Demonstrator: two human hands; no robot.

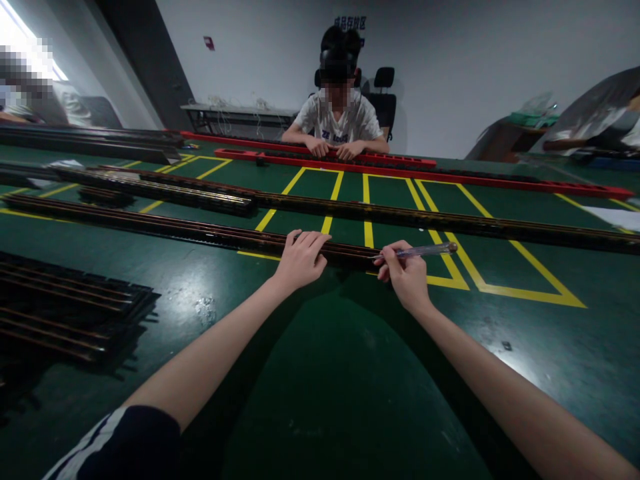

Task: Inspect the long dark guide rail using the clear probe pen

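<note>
A long, narrow black rail (220,232) with copper-coloured strips along it lies on the green table. My left hand (303,260) grips the rail near its right part, fingers laid over the top and thumb on the near side. At the rail's right end, my right hand (407,277) is closed around a screwdriver (425,250) with a clear handle. The handle's end points right, and the thin shaft points left to the rail. Where exactly the tip touches is too small to tell.
Beyond runs another long black rail (400,215). Black rail pieces (65,300) are stacked at the left. Yellow tape (530,290) marks the green table (350,400). Across it, a co-worker (337,120) rests both hands on red rails (480,179). A small dark piece (507,346) lies right.
</note>
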